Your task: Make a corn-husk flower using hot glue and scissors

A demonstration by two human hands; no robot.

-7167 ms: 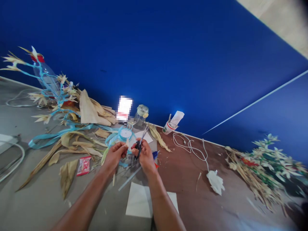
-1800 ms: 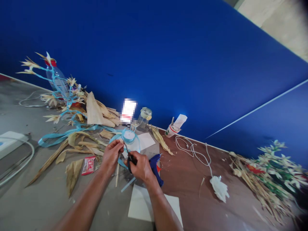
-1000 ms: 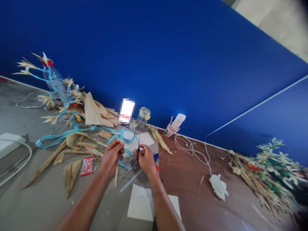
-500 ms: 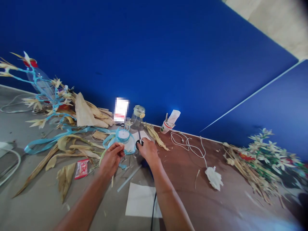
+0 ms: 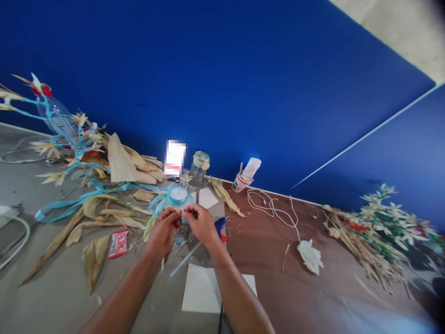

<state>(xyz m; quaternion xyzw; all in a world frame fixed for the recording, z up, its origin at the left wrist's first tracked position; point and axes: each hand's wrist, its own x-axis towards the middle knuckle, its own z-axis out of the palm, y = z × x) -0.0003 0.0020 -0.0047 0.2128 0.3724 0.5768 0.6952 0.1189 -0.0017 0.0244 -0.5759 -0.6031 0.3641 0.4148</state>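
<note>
My left hand [image 5: 164, 228] and my right hand [image 5: 199, 221] meet fingertip to fingertip just above the table. Both pinch a small pale piece between them; I cannot make out what it is. Right behind the fingers stands a spool of light blue ribbon [image 5: 178, 195], its loose ribbon [image 5: 73, 200] trailing off to the left. The thin dark scissors [image 5: 197, 195] lie past my right hand on a white sheet [image 5: 207, 198]. A blue glue gun [image 5: 220, 226] pokes out beside my right wrist.
Dried corn husks [image 5: 121, 162] and husk flowers pile up at the left around a plastic bottle [image 5: 55, 116]. A glass jar [image 5: 200, 165], a paper cup [image 5: 240, 182], a white cable [image 5: 274, 211], white paper [image 5: 203, 287] and a flower bundle [image 5: 385, 232] lie around. The blue wall is close behind.
My right hand has let go of the scissors, which now lie behind it, and has come back to meet my left hand at the small piece. The left hand stayed put.
</note>
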